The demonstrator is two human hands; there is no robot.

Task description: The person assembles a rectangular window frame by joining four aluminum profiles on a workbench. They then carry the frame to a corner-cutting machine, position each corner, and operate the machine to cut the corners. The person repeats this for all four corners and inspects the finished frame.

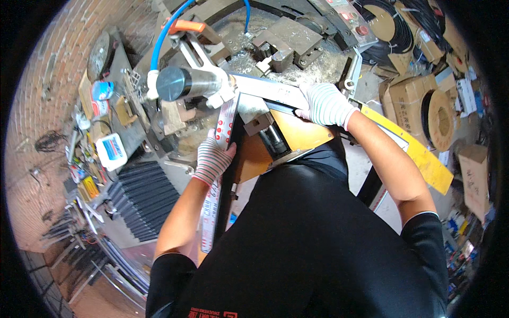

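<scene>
Fingers of the left hand (214,158), part-way closed, grip the film-covered profile (225,117) running toward the torso (313,228); those of the right hand (327,105), similarly bent, hold the white-faced profile (268,90) above. Both profiles meet at a corner just beside a dark-capped cylinder (193,84) (a blue hose (160,42) arches above it). A yellow bar (419,157) slants past the right forearm (389,143).

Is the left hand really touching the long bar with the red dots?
Touching. The head view shows the left hand gripping the red-dotted bar, its thumb lying over the bar with no gap showing.
</scene>
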